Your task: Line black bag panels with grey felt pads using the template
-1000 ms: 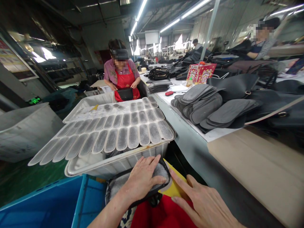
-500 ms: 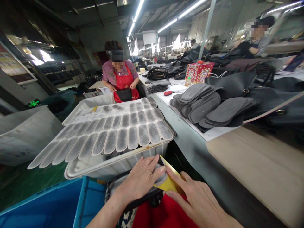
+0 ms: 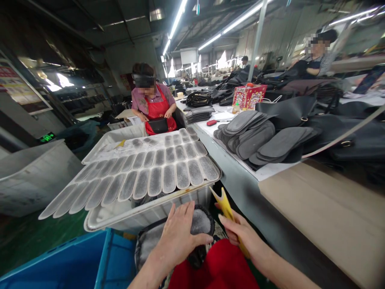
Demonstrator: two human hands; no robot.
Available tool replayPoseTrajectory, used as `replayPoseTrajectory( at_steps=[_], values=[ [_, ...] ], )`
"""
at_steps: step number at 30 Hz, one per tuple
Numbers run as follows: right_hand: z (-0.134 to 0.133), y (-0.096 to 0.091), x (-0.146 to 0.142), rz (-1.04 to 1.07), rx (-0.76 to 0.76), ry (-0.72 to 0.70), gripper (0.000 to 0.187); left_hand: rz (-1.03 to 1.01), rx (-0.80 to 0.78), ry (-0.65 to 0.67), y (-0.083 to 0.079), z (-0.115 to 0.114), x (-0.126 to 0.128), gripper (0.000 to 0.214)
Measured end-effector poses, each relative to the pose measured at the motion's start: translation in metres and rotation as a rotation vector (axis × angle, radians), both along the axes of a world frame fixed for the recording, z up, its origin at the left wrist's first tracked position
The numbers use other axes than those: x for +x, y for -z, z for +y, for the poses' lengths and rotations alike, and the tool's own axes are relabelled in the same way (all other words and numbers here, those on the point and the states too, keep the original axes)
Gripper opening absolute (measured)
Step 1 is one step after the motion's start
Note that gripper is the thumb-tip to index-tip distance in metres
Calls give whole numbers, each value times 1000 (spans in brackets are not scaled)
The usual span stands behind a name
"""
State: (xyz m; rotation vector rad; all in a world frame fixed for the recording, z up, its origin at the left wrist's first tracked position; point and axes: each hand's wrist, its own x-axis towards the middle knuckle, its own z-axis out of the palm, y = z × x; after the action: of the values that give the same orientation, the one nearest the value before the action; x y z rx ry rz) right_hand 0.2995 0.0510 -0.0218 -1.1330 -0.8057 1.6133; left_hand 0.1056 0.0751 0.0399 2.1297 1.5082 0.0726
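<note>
Lights [image 3: 178, 20] hang beyond a dark-edged pad [image 3: 202, 221], crosswise beneath the spread left hand [image 3: 179, 233], the right hand [image 3: 244, 233] pinching yellow sheeting [image 3: 225, 204] right of it.

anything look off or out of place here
Two things. The rows of grey ovals stick out past the left end of the white tub, so they could get knocked. And the yellow card in the right hand looks curled rather than flat, perhaps just from the grip.
</note>
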Motion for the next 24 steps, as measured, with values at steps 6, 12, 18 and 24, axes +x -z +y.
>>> replayPoseTrajectory(
  at_steps=[6,12,18,24],
  values=[
    [0,30,-35,78,11,7,75,-53,-52,-76,-3,8,2,88],
    [4,34,-29,131,-78,4,72,-100,5,-121,5,9,6,87],
    [19,20,-25,32,-97,-2,57,-57,57,-14,10,0,-2,80],
    [28,26,-35,-166,88,10,48,0,128,65,1,-4,4,75]
  ],
)
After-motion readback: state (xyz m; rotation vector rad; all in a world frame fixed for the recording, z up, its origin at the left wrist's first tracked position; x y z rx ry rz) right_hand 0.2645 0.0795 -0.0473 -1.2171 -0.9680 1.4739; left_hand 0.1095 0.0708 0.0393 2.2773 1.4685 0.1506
